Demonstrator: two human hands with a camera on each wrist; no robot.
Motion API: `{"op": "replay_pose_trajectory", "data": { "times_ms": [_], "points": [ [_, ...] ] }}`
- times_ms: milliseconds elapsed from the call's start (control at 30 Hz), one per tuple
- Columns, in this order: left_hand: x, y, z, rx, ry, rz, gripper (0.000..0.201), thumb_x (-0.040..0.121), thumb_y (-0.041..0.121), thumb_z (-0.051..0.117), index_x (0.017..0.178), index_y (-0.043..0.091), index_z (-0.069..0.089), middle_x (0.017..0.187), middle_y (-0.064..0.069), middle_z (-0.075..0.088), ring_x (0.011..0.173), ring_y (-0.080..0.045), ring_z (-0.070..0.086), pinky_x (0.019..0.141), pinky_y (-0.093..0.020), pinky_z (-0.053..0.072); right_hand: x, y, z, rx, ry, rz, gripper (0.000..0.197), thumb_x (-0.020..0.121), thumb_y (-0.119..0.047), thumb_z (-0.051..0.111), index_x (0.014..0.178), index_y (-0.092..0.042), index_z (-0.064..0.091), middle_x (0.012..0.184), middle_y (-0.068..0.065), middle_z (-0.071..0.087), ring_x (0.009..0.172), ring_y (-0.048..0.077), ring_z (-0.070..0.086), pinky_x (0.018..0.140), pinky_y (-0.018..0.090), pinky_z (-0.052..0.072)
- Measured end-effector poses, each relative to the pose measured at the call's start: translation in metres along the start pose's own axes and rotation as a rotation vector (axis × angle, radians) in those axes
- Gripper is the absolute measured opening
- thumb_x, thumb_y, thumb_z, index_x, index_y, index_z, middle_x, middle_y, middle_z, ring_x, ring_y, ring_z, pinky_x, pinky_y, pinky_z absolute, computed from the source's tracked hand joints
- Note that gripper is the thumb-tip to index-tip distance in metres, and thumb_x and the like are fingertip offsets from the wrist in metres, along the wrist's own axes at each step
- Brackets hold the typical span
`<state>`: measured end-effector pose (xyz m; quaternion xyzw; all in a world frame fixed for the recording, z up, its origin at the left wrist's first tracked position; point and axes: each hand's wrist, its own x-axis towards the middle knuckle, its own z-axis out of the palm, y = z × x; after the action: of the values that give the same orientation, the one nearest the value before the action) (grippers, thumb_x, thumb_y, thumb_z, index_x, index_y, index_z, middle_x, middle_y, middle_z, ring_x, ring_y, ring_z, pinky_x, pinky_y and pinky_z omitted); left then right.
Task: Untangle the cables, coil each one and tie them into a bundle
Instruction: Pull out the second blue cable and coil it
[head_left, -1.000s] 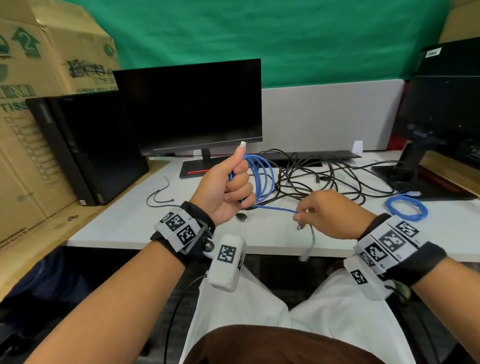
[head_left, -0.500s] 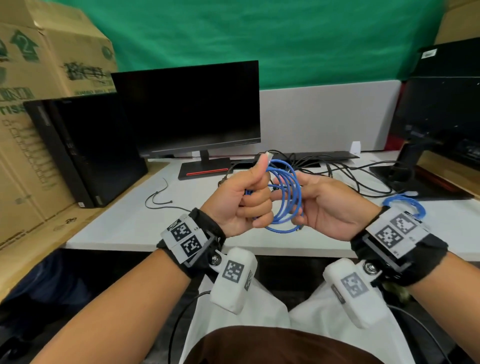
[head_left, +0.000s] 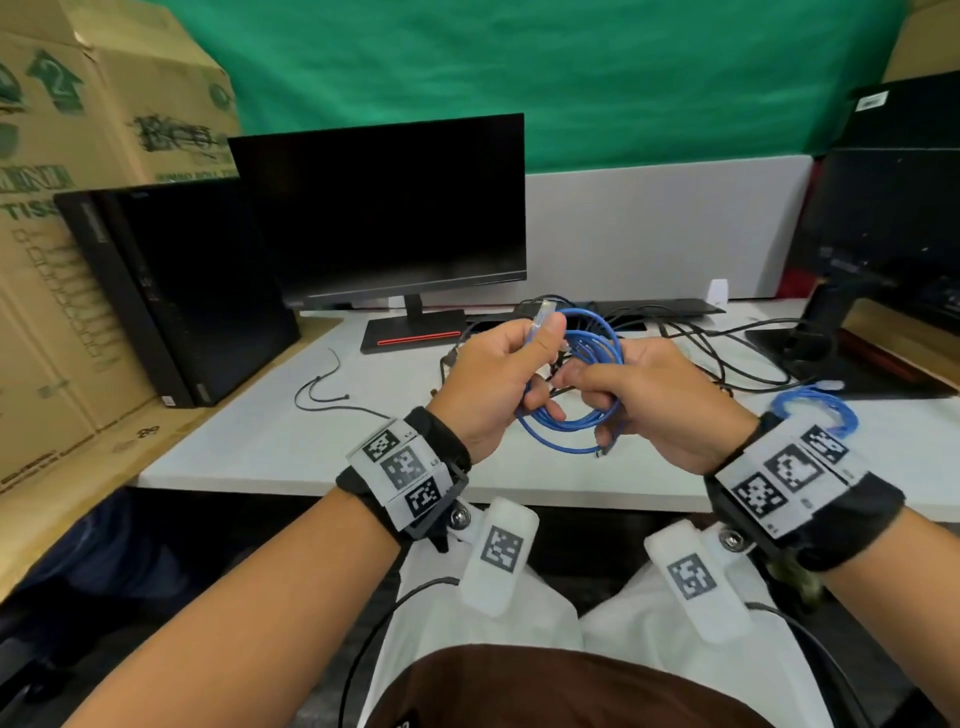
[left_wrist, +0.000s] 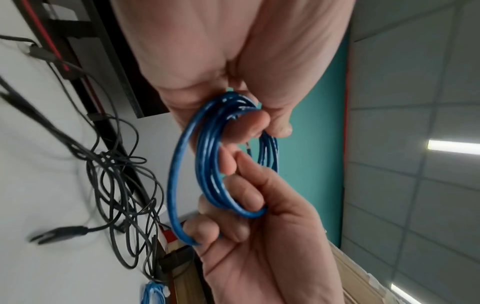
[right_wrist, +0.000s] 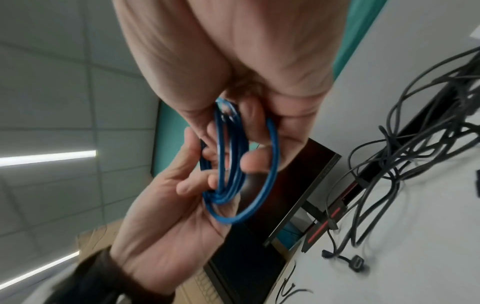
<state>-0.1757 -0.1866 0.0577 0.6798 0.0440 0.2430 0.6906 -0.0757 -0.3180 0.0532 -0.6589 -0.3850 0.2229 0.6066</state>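
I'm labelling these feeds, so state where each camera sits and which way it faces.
Head: worn on the head, looking down at the desk; both forearms and the left hand show.
Left wrist: faces along the palm toward the right hand.
Right wrist: faces the opposite hand.
All share the blue cable coil and black cable tangle.

1. Both forearms reach forward, wrists close together above the near edge of the table (head_left: 270, 447), each wearing a black band with white marker tags.
2. The left hand (head_left: 491, 382) sits back-up, thumb raised, pinching a clear plug end against the index finger while the lower fingers curl through the blue cable coil (head_left: 571, 410).
3. The right hand (head_left: 657, 402) faces it, fingers curled around the coil's other side, fingertips almost meeting the left's.
4. Both hands hold the coil clear of the table.
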Motion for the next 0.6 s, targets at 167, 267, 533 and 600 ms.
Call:
{"op": "replay_pose_trajectory", "data": {
  "times_ms": [167, 267, 533, 600],
  "points": [
    [-0.003, 0.001, 0.000, -0.062, 0.044, -0.021, 0.031, 0.100, 0.031, 0.055, 0.080, 0.007, 0.059, 0.076, 0.002, 0.063, 0.039, -0.009, 0.029, 0.047, -0.028, 0.047, 0.000, 0.002, 0.003, -0.107, 0.121, -0.034, 0.022, 0.088, -0.014, 0.069, 0.106, -0.015, 0.057, 0.081, 0.003, 0.072, 0.046, 0.018, 0.055, 0.053, 0.039, 0.059],
    [-0.002, -0.001, 0.006, -0.090, 0.135, -0.086, 0.029, 0.097, 0.030, 0.061, 0.085, 0.004, 0.064, 0.093, -0.007, 0.066, 0.041, -0.010, 0.030, 0.048, -0.029, 0.051, -0.005, 0.012, 0.008, -0.497, 0.391, -0.422, 0.047, 0.080, -0.007, 0.072, 0.105, -0.026, 0.038, 0.104, -0.002, 0.059, 0.056, 0.021, 0.058, 0.050, 0.043, 0.054],
    [0.000, -0.008, 0.006, -0.113, 0.184, -0.136, 0.028, 0.095, 0.033, 0.065, 0.098, 0.005, 0.069, 0.093, -0.010, 0.069, 0.042, -0.010, 0.037, 0.053, -0.032, 0.057, -0.007, 0.022, 0.013, -0.797, 0.386, -0.608, 0.016, 0.086, -0.005, 0.069, 0.099, -0.014, 0.069, 0.135, 0.010, 0.062, 0.115, 0.027, 0.066, 0.083, 0.046, 0.056],
    [0.001, -0.009, 0.003, -0.073, 0.180, -0.102, 0.026, 0.096, 0.035, 0.064, 0.095, 0.009, 0.070, 0.090, -0.007, 0.068, 0.042, -0.011, 0.037, 0.053, -0.032, 0.056, -0.006, 0.022, 0.014, -0.788, 0.382, -0.583, 0.013, 0.088, -0.010, 0.069, 0.100, -0.015, 0.069, 0.131, 0.010, 0.065, 0.113, 0.027, 0.067, 0.086, 0.046, 0.055]
  ]
}}
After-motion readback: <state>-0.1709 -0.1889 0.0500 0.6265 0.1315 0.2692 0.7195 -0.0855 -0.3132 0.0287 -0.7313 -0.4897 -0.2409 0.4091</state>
